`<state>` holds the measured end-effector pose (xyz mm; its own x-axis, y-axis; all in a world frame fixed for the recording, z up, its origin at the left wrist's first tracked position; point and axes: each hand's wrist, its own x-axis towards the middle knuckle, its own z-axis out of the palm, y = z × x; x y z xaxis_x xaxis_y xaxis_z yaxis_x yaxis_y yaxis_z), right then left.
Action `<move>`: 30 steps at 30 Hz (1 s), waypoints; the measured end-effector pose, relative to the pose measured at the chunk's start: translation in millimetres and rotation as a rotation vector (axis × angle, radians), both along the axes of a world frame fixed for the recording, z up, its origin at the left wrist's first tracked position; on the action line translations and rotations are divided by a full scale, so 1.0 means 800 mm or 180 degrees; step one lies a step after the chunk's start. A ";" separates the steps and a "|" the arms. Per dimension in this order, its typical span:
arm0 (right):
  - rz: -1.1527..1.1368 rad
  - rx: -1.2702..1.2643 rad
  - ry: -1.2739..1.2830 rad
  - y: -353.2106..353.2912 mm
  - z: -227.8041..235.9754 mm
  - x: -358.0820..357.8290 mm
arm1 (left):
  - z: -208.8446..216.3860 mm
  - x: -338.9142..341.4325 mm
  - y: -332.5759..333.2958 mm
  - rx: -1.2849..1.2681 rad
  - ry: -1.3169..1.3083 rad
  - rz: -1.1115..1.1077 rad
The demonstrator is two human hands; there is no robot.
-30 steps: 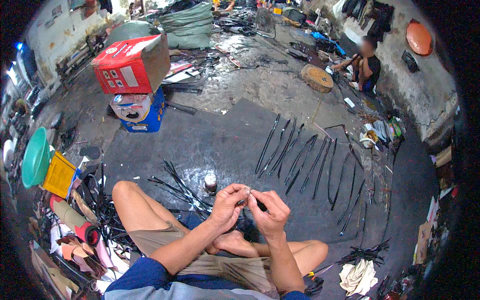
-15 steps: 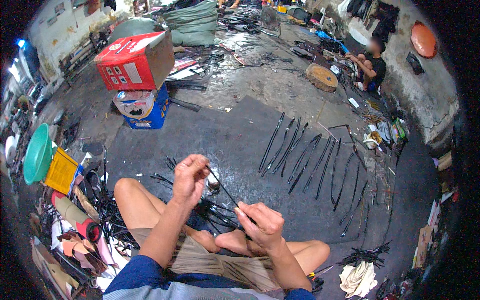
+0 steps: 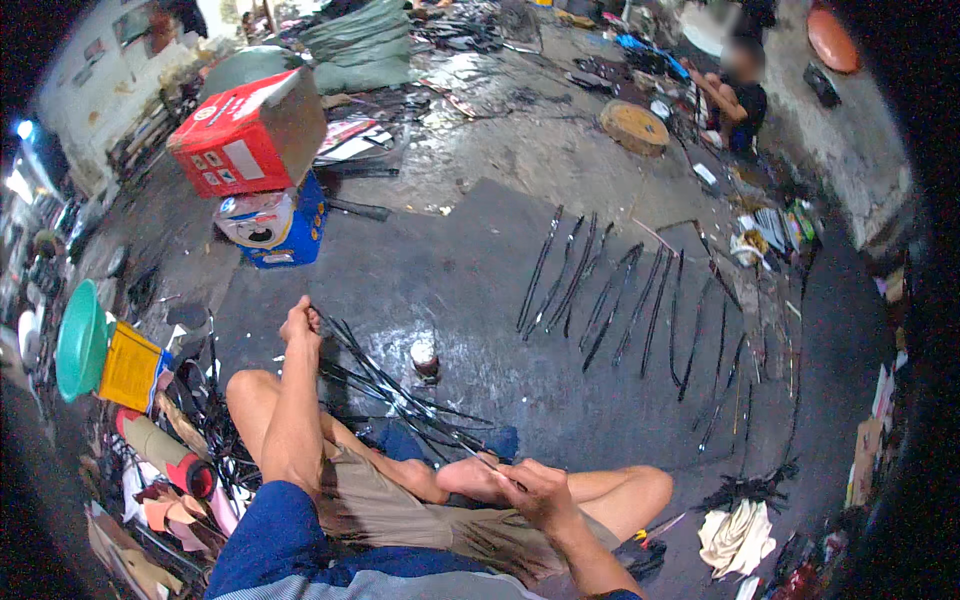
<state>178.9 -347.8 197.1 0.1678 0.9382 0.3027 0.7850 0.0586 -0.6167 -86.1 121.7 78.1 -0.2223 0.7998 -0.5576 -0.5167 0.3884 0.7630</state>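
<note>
My left hand is closed at the far end of a bundle of long, thin black strips, pinching a strip there. The bundle slants across the dark mat towards my feet. Beside my right foot, my right hand is closed on a thin strip-like piece whose tip meets the near end of the bundle; whether it is the same strip is hard to tell. A small, dark-stained jar stands just beyond the bundle. To the right, several folded black strips lie in a slanting row.
A red box sits on a blue box at the far left. Nearer are a green basin, a yellow carton and scraps. A crumpled cream cloth lies at right. Beyond sits another person near a round wooden block.
My hands have moved apart: the left one forward and left to the strips' far end, the right one down and right. The bundle and jar are less covered. The view has shifted slightly.
</note>
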 end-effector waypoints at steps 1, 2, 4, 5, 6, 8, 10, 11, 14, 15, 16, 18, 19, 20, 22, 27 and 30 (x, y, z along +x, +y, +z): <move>-0.0085 -0.0094 0.0309 -0.013 -0.009 0.001 | -0.029 -0.025 0.015 0.0159 0.0080 0.0140; -0.0173 -0.0126 0.0481 -0.018 -0.013 0.006 | -0.053 -0.063 0.034 0.0348 0.0181 0.0305; -0.0387 -0.0222 0.0791 -0.030 -0.022 0.019 | -0.072 -0.097 0.054 -0.0025 0.1789 -0.0294; -0.0602 -0.0466 0.0738 -0.038 -0.033 0.025 | -0.075 -0.070 0.043 -0.0337 0.3023 -0.0976; -0.0730 -0.0530 0.0669 -0.044 -0.036 0.028 | -0.062 -0.028 0.020 -0.0603 0.4255 -0.1722; -0.0953 -0.0633 0.0564 -0.046 -0.039 0.034 | 0.002 0.097 -0.065 0.0369 0.5514 -0.1207; -0.0984 -0.0484 0.0713 -0.026 -0.045 0.028 | 0.025 0.118 -0.090 0.2074 0.5094 -0.0805; -0.1116 -0.0490 0.0719 -0.017 -0.051 0.032 | 0.040 0.152 -0.100 0.2817 0.4280 -0.1031; -0.1446 -0.0367 0.0842 0.000 -0.087 0.048 | 0.031 0.253 -0.138 0.3967 0.3725 -0.2433; -0.1513 -0.0324 0.0873 0.009 -0.096 0.055 | 0.024 0.285 -0.154 0.3987 0.3864 -0.2888; -0.1558 -0.0290 0.0908 0.017 -0.101 0.060 | 0.015 0.311 -0.158 0.3771 0.3963 -0.3628; -0.1798 -0.0836 0.1493 0.019 -0.104 0.067 | -0.024 0.364 -0.155 0.4059 0.4281 -0.4589; -0.1843 -0.0849 0.1624 0.012 -0.122 0.067 | -0.063 0.388 -0.147 0.4639 0.4111 -0.4394; -0.1948 -0.0883 0.1740 0.002 -0.135 0.075 | -0.088 0.415 -0.145 0.5034 0.4183 -0.4484; -0.2110 -0.1169 0.1748 -0.006 -0.138 0.081 | -0.105 0.449 -0.157 0.5296 0.4525 -0.5043; -0.2060 -0.1289 0.1469 0.009 -0.129 0.081 | -0.136 0.471 -0.140 0.6835 0.4518 -0.5190; -0.2012 -0.1034 0.1492 0.012 -0.136 0.082 | -0.140 0.482 -0.136 0.7140 0.4600 -0.5496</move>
<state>244.4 -338.0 88.0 0.7303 0.6542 -0.1969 0.2697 -0.5409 -0.7967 299.6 12.9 -33.8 0.9347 -0.3547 -0.0208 -0.3544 -0.9265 -0.1266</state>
